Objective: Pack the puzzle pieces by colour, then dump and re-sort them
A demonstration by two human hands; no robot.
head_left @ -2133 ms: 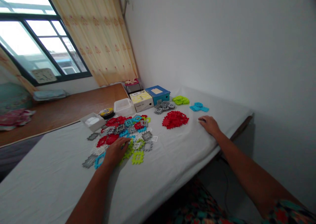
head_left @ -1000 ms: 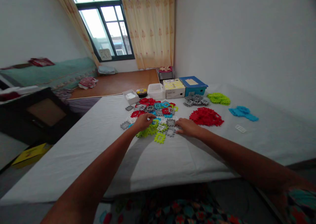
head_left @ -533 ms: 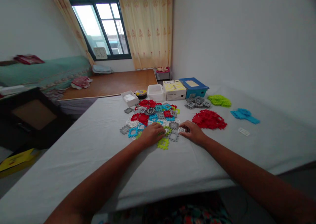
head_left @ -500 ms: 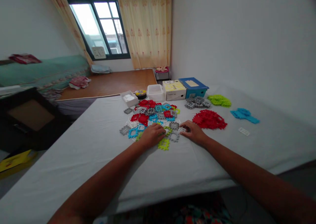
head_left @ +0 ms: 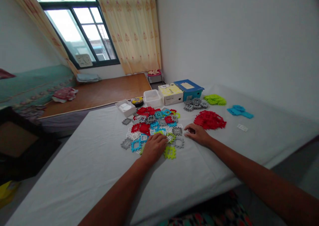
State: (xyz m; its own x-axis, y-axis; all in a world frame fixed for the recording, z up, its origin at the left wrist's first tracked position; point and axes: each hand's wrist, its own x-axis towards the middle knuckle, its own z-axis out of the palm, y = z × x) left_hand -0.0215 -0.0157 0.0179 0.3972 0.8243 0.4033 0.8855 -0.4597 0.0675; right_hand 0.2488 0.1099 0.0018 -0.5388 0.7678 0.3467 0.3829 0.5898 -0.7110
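Note:
Mixed red, blue, grey, green and white notched plastic pieces lie in a loose pile, with a grey piece [head_left: 177, 131] and a green piece [head_left: 170, 152] at its right side. My left hand [head_left: 156, 146] rests palm down on the pile's near edge; its fingertips touch pieces, and whether it grips one is hidden. Just right of the pile, my right hand [head_left: 196, 134] has thumb and fingers bent around a small white piece [head_left: 186, 132]. Behind that hand sits a heap of red pieces [head_left: 210, 120].
Grey pieces [head_left: 195, 104], green pieces [head_left: 215, 99] and blue pieces [head_left: 239, 111] form separate heaps, with a white piece [head_left: 242, 128] nearby. A yellow box [head_left: 170, 94], blue box [head_left: 189, 89], clear container [head_left: 152, 98], round tin [head_left: 137, 101] and white tray [head_left: 125, 108] line the back.
The camera view has turned and tilted. My right hand has moved slightly away from the pile's grey pieces with the white piece at its fingertips. My left hand stays on the pile.

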